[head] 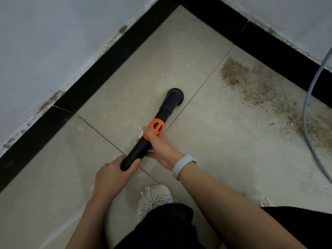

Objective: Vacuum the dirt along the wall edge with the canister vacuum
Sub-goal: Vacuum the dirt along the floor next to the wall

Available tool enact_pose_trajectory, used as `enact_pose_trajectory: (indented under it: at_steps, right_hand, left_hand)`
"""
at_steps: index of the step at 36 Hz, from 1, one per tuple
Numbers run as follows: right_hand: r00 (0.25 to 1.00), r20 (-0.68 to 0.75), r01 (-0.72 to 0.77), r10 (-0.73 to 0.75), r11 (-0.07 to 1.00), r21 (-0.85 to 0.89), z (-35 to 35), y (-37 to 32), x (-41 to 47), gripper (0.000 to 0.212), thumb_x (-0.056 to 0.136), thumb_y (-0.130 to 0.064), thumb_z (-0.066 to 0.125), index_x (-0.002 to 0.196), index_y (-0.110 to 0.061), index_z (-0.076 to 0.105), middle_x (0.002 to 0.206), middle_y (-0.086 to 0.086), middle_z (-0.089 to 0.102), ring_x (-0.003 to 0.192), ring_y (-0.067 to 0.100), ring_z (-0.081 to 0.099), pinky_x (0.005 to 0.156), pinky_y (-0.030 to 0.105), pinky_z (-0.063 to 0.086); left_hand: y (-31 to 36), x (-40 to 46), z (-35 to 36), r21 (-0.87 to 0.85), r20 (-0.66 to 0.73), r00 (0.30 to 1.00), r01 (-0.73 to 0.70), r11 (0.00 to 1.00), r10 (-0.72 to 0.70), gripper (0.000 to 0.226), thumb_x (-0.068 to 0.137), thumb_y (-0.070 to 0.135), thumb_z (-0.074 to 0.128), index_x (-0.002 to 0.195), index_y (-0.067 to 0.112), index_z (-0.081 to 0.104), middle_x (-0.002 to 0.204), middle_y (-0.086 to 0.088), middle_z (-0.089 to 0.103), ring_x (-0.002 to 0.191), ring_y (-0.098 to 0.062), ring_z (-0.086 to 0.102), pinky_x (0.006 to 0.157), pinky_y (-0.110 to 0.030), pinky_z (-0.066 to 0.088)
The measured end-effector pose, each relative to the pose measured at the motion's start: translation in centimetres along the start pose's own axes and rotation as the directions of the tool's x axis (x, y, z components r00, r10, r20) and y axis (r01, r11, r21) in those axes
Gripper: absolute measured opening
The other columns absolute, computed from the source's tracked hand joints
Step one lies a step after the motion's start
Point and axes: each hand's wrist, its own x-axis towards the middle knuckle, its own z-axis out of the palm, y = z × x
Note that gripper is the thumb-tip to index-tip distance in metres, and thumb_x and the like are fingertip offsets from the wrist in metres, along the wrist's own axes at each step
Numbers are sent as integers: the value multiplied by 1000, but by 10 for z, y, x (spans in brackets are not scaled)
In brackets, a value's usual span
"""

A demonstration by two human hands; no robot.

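I hold a black vacuum wand (pixel 164 112) with an orange collar (pixel 156 127), pointing away from me. Its round nozzle (pixel 175 96) rests on the beige floor tile near a grout line. My right hand (pixel 159 146) grips the wand just behind the orange collar. My left hand (pixel 112 174) is wrapped around the wand's near end. A wide patch of brown dirt (pixel 258 90) lies to the right of the nozzle, running along the black skirting of the right wall (pixel 280 53). The nozzle is apart from the dirt. The canister is out of sight.
Two white walls with black skirting (pixel 93 74) meet in a corner at the top. A pale blue hose or cable (pixel 307 112) curves down the right side over the dirt. My white shoe (pixel 154 198) stands on the tile just below my hands.
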Motion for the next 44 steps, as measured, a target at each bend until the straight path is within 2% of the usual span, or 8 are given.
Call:
enact_pose_trajectory:
  at_steps: [5,8,11,15,20,29,34,44]
  right_hand:
    - [998,-57,21,-22,999,-28,6,-14,7,19,98,-31,54,85,-18,50,80,6,62,79,23,65,80,42,58]
    - [992,-124,48,-38,996,75,1,-26,7,21,98,-29,55,83,-15,50,71,6,59,66,25,64,63,33,59]
    - [979,-197,92,-60,983,160,-15,-33,1,19,98,-26,55,86,-13,49,73,9,58,68,27,63,52,27,55]
    - [970,-231,127,-74,967,221,-39,-31,-11,16,99,-26,53,95,-11,48,76,9,58,72,29,64,60,32,57]
    - [969,-229,153,-94,955,256,-52,-15,-18,15,99,-23,52,100,-10,46,91,18,54,85,32,62,54,28,56]
    - [999,-45,-2,6,997,74,-26,-6,-9,12,97,-28,55,92,-18,51,95,9,64,99,27,64,76,37,57]
    - [999,18,-42,42,999,32,1,3,-3,13,97,-28,55,91,-17,52,98,12,63,95,26,64,66,32,57]
    - [991,-123,52,-50,999,13,-19,1,4,17,96,-31,55,86,-18,53,86,7,63,91,24,65,71,36,58]
  left_hand:
    - [11,11,-2,-22,-8,1000,24,999,-24,64,66,78,32,74,19,56,64,0,65,66,-24,62,66,-35,50]
    - [25,21,1,-19,-13,1000,-27,999,26,62,73,79,35,69,20,54,59,2,63,63,-21,60,58,-31,45]
    - [40,29,6,-7,19,995,-99,995,100,52,76,73,43,64,23,52,55,6,59,58,-13,57,51,-27,36]
    - [53,31,11,48,70,980,-189,981,185,48,75,73,47,59,28,49,50,8,55,53,-6,53,48,-26,31]
    - [51,22,18,113,90,969,-240,964,231,50,71,75,43,62,26,50,49,6,54,51,-6,52,47,-25,31]
    - [14,9,7,131,24,995,-102,986,99,54,74,76,43,72,24,57,55,4,58,61,-19,59,60,-33,48]
    - [-9,0,0,105,-40,999,-30,994,34,61,66,79,32,74,24,57,58,4,60,64,-21,60,61,-33,46]
    - [15,8,10,144,-16,996,-85,986,88,60,64,81,28,67,27,53,58,7,58,65,-20,58,55,-30,35]
